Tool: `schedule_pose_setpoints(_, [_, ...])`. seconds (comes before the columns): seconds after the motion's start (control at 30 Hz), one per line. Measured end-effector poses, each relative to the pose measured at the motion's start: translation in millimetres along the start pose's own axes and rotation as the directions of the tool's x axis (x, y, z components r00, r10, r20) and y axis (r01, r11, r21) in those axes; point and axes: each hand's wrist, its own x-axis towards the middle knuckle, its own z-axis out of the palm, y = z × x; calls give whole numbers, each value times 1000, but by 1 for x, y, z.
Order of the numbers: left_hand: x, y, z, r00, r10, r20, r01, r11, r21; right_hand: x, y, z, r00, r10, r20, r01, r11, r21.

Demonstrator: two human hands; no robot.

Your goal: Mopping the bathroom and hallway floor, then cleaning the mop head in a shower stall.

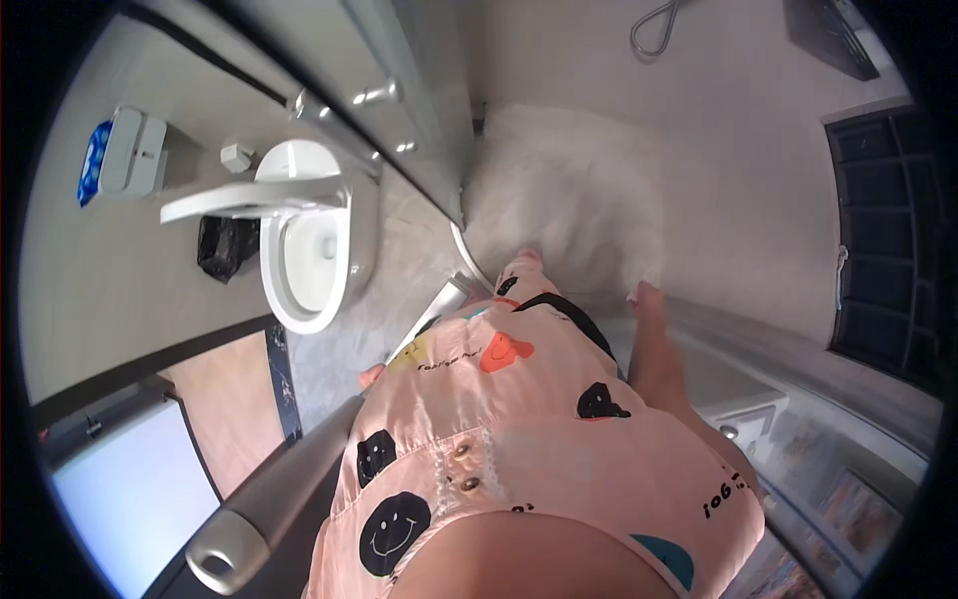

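A long grey handle (299, 472) with a hanging hole in its near end slants up from the lower left. It passes behind the pink printed garment I wear (539, 442). Only the fingers of my left hand (371, 375) show at the garment's edge, around the handle. Beyond them a pale, straight part (434, 311) continues in line with it; its far end is partly hidden. On the other side, my right arm reaches forward over the floor. My right hand (645, 293) is small and blurred, so its grip is unclear. A bare foot (529, 258) stands on the floor.
A white toilet (305, 254) with raised lid stands left, beside a black bag (227, 247). A glass partition (426, 90) with knobs runs toward a pale curved floor strip (470, 258). A white cabinet (748, 427) is at right, and a dark barred window (876, 239) beyond.
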Motion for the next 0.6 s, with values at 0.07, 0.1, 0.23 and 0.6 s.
schedule_pose_setpoints(0.07, [-19,-15,-9,999,-13,34,14,1000,-9,-17,64,-11,997,-52,58,67,953,-296])
schedule_pose_setpoints(0.1, [-19,-17,-11,999,-13,34,13,1000,-21,-19,75,-13,991,-88,101,123,894,-431])
schedule_pose_setpoints(0.23, [-25,0,-21,999,-32,-10,31,997,-70,-50,84,-9,998,16,56,-9,994,-113])
schedule_pose_setpoints(0.6, [-75,77,-28,970,-151,-190,128,983,-129,-24,-62,71,967,-161,196,208,945,-251])
